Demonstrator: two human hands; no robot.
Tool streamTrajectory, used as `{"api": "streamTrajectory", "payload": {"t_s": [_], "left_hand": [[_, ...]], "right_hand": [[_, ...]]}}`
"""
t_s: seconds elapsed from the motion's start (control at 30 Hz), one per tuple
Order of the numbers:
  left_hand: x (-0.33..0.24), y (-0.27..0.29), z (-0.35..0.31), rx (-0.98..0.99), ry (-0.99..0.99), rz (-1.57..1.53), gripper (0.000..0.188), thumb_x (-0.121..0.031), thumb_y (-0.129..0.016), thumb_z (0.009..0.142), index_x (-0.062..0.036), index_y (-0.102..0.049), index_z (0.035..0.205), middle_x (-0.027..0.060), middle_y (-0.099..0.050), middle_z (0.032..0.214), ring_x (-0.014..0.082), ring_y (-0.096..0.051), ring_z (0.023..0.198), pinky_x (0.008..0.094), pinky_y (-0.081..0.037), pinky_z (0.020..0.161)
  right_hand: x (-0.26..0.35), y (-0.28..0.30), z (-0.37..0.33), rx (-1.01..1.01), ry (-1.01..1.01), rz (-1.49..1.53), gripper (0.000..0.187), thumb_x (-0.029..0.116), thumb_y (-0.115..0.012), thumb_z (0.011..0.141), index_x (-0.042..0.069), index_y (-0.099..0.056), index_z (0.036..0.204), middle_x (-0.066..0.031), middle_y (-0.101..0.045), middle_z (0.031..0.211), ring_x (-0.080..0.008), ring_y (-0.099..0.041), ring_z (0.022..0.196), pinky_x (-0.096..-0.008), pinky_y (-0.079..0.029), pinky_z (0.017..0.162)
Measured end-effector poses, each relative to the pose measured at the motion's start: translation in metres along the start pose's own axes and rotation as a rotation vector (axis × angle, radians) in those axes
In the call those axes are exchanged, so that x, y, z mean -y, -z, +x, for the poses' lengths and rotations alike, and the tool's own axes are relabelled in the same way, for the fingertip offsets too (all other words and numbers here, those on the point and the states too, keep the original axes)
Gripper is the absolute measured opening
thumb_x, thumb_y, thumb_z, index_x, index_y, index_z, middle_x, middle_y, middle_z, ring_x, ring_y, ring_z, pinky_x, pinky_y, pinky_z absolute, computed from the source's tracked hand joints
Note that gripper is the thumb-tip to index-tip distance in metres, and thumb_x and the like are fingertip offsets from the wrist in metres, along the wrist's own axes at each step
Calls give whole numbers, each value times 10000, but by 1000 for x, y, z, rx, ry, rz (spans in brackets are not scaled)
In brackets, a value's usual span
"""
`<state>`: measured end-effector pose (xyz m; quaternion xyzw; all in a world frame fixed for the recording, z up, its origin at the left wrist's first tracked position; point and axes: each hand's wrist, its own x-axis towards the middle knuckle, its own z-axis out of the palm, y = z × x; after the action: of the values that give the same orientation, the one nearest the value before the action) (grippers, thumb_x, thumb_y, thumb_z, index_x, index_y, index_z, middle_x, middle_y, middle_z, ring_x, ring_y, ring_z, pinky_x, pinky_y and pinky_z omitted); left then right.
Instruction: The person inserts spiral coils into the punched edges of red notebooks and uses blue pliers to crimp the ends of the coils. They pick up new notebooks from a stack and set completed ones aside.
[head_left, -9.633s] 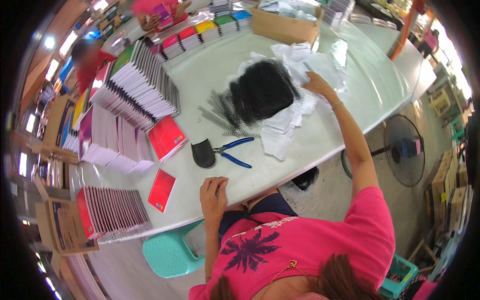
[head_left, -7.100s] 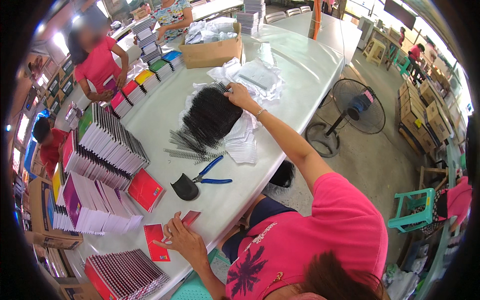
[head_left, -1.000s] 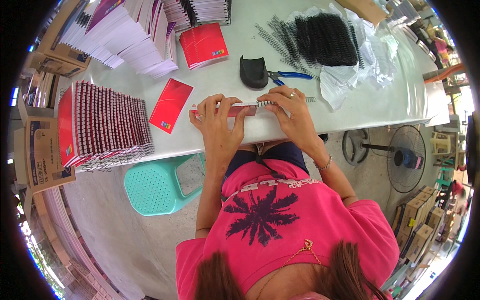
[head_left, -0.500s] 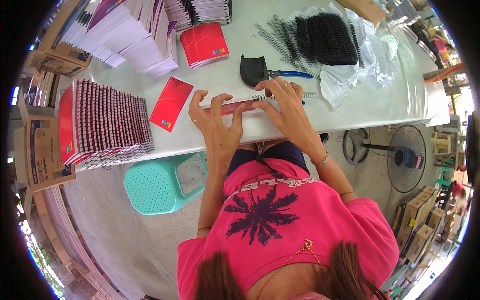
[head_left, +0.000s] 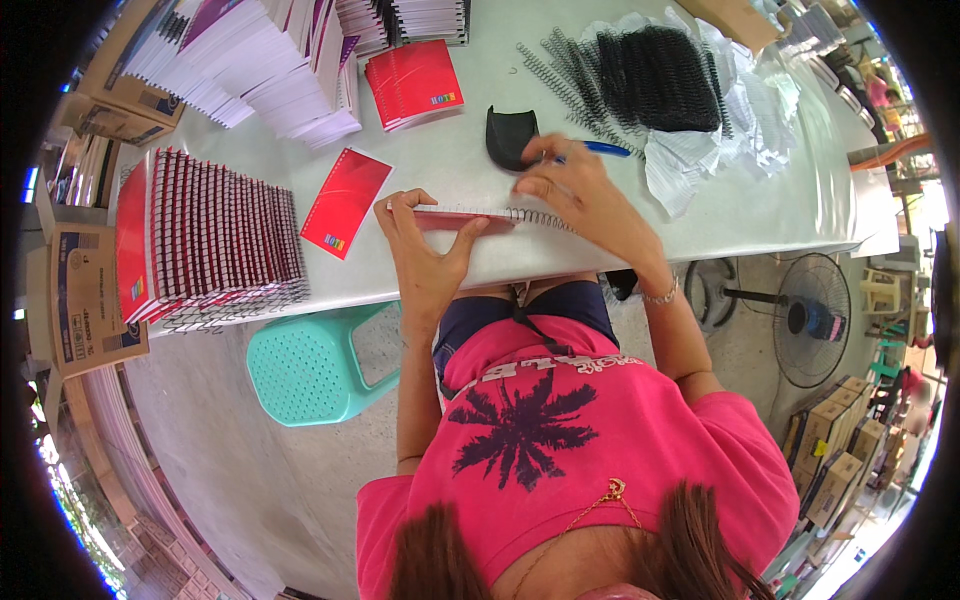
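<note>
My left hand (head_left: 425, 240) grips a thin red notebook (head_left: 460, 221) near its left end, thumb on the near face and fingers on the far side. The notebook stands on edge on the table, its punched edge upward. A dark wire coil (head_left: 541, 217) sits at its right end and sticks out to the right, partly behind my right hand (head_left: 580, 190). That hand is raised off the coil, its thumb and fingers apart and somewhat blurred. Blue-handled pliers (head_left: 604, 148) lie just beyond it, partly covered by its fingers, beside a black scoop-shaped piece (head_left: 508, 138).
Red covers (head_left: 345, 205) and a small red notebook stack (head_left: 415, 85) lie left of centre. Coil-bound notebooks (head_left: 225, 230) pile at the left edge, with white page stacks (head_left: 270, 65) behind. Black coils (head_left: 660, 80) rest on crumpled paper. A green stool (head_left: 305, 370) stands below.
My right hand has lifted off the coil and shifted slightly up and right, toward the pliers. My left hand stays on the notebook, its grip moved slightly.
</note>
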<state>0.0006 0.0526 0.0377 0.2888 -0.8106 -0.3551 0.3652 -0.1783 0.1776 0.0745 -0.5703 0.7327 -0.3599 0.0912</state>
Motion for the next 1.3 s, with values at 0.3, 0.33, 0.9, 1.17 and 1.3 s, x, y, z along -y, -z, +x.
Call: {"api": "streamTrajectory", "payload": {"t_s": [0.3, 0.33, 0.9, 1.17, 1.3], "left_hand": [[12, 2, 9, 45, -82, -68, 675, -266, -898, 644, -31, -449, 1090, 100, -391, 1065, 263, -435, 1042, 372, -376, 942], [12, 0, 9, 40, -73, -81, 689, -269, -903, 635, -32, -447, 1093, 98, -389, 1067, 262, -434, 1044, 370, -376, 943], [13, -3, 12, 47, -70, -98, 735, -271, -924, 591, -31, -434, 1083, 111, -389, 1057, 281, -425, 1036, 388, -388, 917], [11, -5, 12, 106, -49, -149, 733, -274, -926, 583, -36, -445, 1084, 119, -392, 1065, 290, -433, 1051, 387, -390, 930], [17, -8, 10, 134, -26, -183, 804, -239, -937, 569, -50, -417, 1153, 83, -402, 1118, 233, -426, 1074, 355, -376, 953]], "right_hand": [[-47, 12, 42, 328, -131, 408, 472, 353, -853, 707, 59, -627, 998, -152, -500, 1361, -297, -485, 1250, -374, -353, 1048], [-45, 14, 38, 356, -141, 661, 493, 369, -864, 693, 53, -626, 986, -154, -503, 1363, -280, -487, 1249, -371, -349, 1051], [-15, 26, -5, 393, -335, 505, 454, 339, -782, 803, 8, -639, 1079, -113, -556, 1192, -206, -526, 1109, -308, -408, 958], [-33, 24, -12, 436, -279, 793, 506, 372, -771, 819, -2, -608, 1118, -121, -593, 1245, -171, -522, 1153, -301, -400, 998], [-34, 24, -18, 433, -252, 1149, 488, 351, -788, 799, 7, -620, 1101, -132, -574, 1297, -173, -528, 1151, -291, -400, 1001]]}}
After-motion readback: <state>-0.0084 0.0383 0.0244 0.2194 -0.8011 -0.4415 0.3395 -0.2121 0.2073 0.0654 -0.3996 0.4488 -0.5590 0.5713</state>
